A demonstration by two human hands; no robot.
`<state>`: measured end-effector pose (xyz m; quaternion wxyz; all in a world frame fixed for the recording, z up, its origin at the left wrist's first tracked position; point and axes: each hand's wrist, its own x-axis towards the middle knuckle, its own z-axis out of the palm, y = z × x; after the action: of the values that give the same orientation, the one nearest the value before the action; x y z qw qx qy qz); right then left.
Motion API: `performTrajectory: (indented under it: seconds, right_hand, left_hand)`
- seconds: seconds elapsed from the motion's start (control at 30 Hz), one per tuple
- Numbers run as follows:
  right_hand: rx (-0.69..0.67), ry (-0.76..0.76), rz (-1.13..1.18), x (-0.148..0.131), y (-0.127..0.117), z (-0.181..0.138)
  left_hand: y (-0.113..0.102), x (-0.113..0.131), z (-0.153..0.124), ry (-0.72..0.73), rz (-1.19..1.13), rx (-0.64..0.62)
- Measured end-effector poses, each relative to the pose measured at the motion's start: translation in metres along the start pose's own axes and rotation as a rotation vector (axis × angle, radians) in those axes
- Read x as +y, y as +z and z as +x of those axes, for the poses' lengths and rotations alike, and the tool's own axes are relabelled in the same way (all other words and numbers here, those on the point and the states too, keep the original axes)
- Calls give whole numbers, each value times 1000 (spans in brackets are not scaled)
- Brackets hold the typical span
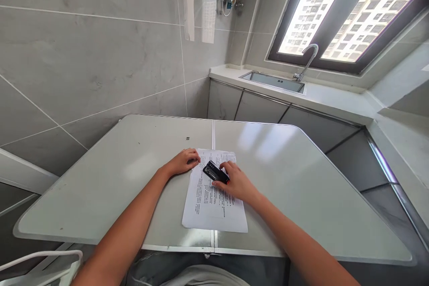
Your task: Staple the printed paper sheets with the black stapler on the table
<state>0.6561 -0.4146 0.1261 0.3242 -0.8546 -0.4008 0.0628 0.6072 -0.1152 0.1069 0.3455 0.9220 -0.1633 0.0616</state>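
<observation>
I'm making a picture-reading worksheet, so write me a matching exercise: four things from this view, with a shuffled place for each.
Things:
1. black stapler
2. printed sheet
3. left hand
4. tap

Places:
A. rising beside the sink, below the window
B. gripped by the right hand
C. at the paper's far left edge
D. lying across the middle seam of the table

Right pairs: 1-B, 2-D, 3-C, 4-A

The white printed paper sheet (216, 222) is illegible; tiny dark pieces (187, 138) near the pale grey table's (83, 187) far edge are unidentifiable.
</observation>
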Motion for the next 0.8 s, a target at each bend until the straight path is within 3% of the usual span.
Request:
performTrajectory:
  seconds: [0.17,0.27,0.4,0.6,0.8]
  right_hand:
    - [9,-17,5,-8,5,13]
    - [87,-45,50,1,-2,29]
    - [82,-54,86,17,1,44]
    - [95,-99,98,29,16,44]
    - [177,-115,128,42,-2,41]
  left_hand:
    - [-2,0,2,14,-12,-14]
    - [-4,0,2,0,-18,-23]
    - [-4,2,0,-38,-15,-24]
    - [-1,5,3,-32,-51,-13]
    - [11,9,8,-103,20,47]
